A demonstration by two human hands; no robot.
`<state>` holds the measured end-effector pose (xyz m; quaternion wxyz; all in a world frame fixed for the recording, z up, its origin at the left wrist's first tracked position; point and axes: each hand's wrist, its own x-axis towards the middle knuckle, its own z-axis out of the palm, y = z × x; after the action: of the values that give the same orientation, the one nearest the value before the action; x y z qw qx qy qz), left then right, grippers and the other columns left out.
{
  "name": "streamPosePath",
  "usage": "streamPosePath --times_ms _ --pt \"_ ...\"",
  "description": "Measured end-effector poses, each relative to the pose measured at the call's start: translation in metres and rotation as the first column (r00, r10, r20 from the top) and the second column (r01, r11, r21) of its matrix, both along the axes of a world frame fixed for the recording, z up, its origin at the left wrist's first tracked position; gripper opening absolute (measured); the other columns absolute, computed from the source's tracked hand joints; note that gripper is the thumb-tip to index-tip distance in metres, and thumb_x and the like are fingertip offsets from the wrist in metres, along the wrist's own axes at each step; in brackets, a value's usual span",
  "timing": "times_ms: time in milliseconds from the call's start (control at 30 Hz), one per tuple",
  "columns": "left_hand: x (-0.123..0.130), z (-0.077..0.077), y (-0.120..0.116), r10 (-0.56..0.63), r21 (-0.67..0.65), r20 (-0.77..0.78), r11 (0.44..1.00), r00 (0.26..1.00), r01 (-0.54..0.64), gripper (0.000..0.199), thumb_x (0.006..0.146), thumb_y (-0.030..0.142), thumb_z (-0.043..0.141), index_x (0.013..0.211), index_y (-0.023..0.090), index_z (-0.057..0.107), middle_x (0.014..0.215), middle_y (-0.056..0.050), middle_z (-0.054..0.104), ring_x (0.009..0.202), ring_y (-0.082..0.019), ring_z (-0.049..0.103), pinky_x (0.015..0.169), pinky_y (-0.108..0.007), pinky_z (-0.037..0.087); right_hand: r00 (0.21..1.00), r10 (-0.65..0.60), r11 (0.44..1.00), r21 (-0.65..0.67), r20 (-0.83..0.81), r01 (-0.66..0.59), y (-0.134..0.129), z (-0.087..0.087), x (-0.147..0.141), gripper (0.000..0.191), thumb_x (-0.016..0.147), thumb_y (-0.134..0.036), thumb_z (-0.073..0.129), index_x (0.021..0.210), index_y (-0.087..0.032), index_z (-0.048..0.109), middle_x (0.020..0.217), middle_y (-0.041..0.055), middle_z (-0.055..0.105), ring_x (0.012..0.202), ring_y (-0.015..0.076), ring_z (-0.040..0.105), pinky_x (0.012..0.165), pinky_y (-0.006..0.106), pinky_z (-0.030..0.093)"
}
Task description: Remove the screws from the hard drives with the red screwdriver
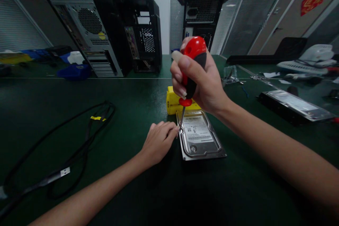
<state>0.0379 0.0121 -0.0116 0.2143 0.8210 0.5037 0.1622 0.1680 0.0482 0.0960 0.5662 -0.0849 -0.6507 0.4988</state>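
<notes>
A silver hard drive (199,134) lies label up on the dark green table. My right hand (203,77) is closed round the handle of a red and black screwdriver (192,64), holding it nearly upright. Its shaft slants down to the left edge of the drive, where the tip meets a corner of the casing near a screw position. Beside that edge rests my left hand (161,139), fingers curled and thumb tip against the drive close to the screwdriver tip. A yellow block-like case (172,101) stands right behind the drive, partly hidden by my right hand.
Several computer cases stand at the back, including a grey and black tower (88,21). A black USB cable (86,141) is coiled on the left. To the right lie another hard drive (291,104) and a small clear container (230,74). A blue tray (74,72) sits back left.
</notes>
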Motion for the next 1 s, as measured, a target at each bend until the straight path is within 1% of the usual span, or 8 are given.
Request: streamPosePath --times_ms 67,200,367,533,633,767,900,1000 --pt "0.0002 -0.0002 0.0 -0.003 0.001 0.004 1.0 1.0 0.003 0.037 0.099 0.035 0.028 0.076 0.02 0.052 0.079 0.001 0.058 0.083 -0.019 0.052 0.073 -0.033 0.031 0.999 0.04 0.999 0.008 0.0 -0.04 -0.0014 0.0018 0.001 0.03 0.083 -0.045 0.057 0.096 -0.026 0.039 0.061 -0.0061 0.042 0.04 0.007 0.038 0.039 0.021 0.029" --pt "0.0003 0.0001 -0.0003 -0.002 -0.004 0.011 1.0 1.0 0.002 0.036 0.099 0.035 0.028 0.076 0.02 0.052 0.08 0.002 0.058 0.083 -0.019 0.052 0.073 -0.033 0.031 0.994 0.11 0.994 -0.028 0.025 -0.109 -0.0027 0.0053 0.0045 0.03 0.09 -0.048 0.039 0.1 -0.022 0.048 0.066 -0.0014 0.043 0.047 0.0098 0.04 0.045 0.025 0.033" --pt "-0.0006 0.0009 -0.0002 0.004 -0.01 0.013 1.0 1.0 -0.004 0.036 0.099 0.035 0.029 0.076 0.02 0.052 0.078 0.002 0.057 0.082 -0.019 0.051 0.073 -0.033 0.03 0.996 0.084 0.995 -0.049 0.0 -0.084 -0.0008 0.0035 0.0042 0.025 0.088 -0.046 0.046 0.091 -0.021 0.051 0.072 0.0001 0.047 0.051 0.0104 0.045 0.047 0.026 0.036" --pt "-0.0004 0.0014 -0.0007 0.003 -0.012 0.016 1.0 1.0 -0.003 0.035 0.099 0.034 0.029 0.077 0.02 0.052 0.08 0.001 0.058 0.083 -0.019 0.051 0.073 -0.033 0.03 0.997 0.06 0.998 0.015 -0.045 -0.06 0.0026 -0.0004 0.0005 0.024 0.083 -0.037 0.06 0.087 -0.023 0.041 0.079 -0.0022 0.054 0.055 0.0094 0.053 0.049 0.024 0.046" --pt "-0.0001 0.0017 -0.0012 0.002 -0.009 0.008 1.0 1.0 -0.002 0.035 0.099 0.034 0.029 0.076 0.02 0.052 0.08 0.001 0.058 0.083 -0.019 0.052 0.073 -0.034 0.03 0.998 0.055 0.998 0.029 -0.02 -0.054 0.0009 -0.0008 0.0001 0.031 0.081 -0.038 0.063 0.088 -0.024 0.036 0.071 -0.0055 0.053 0.046 0.0078 0.049 0.04 0.02 0.039" --pt "0.0 0.002 -0.0007 -0.005 -0.012 0.023 1.0 1.0 0.005 0.036 0.099 0.034 0.028 0.076 0.02 0.052 0.079 0.001 0.057 0.083 -0.019 0.052 0.073 -0.034 0.03 0.997 0.079 0.997 0.001 0.004 -0.079 -0.0031 0.0011 0.0021 0.024 0.085 -0.042 0.055 0.094 -0.026 0.038 0.064 -0.006 0.043 0.041 0.0073 0.04 0.037 0.02 0.03" --pt "0.0 0.0007 0.0008 -0.002 -0.011 0.03 1.0 1.0 0.003 0.036 0.099 0.033 0.028 0.075 0.019 0.052 0.078 0.001 0.056 0.083 -0.019 0.051 0.073 -0.034 0.029 0.99 0.133 0.991 0.021 0.04 -0.133 -0.0026 0.0028 0.0068 0.031 0.092 -0.047 0.034 0.102 -0.022 0.048 0.067 -0.0012 0.045 0.047 0.0102 0.045 0.043 0.024 0.036" --pt "-0.0001 -0.0008 0.0011 -0.006 -0.007 0.04 1.0 0.999 0.006 0.036 0.099 0.033 0.029 0.075 0.019 0.052 0.078 0.001 0.056 0.082 -0.019 0.051 0.073 -0.034 0.028 0.984 0.173 0.984 0.033 0.028 -0.174 -0.0005 0.0029 0.0091 0.027 0.092 -0.039 0.038 0.101 -0.018 0.052 0.075 0.0009 0.049 0.054 0.0104 0.05 0.049 0.025 0.042"
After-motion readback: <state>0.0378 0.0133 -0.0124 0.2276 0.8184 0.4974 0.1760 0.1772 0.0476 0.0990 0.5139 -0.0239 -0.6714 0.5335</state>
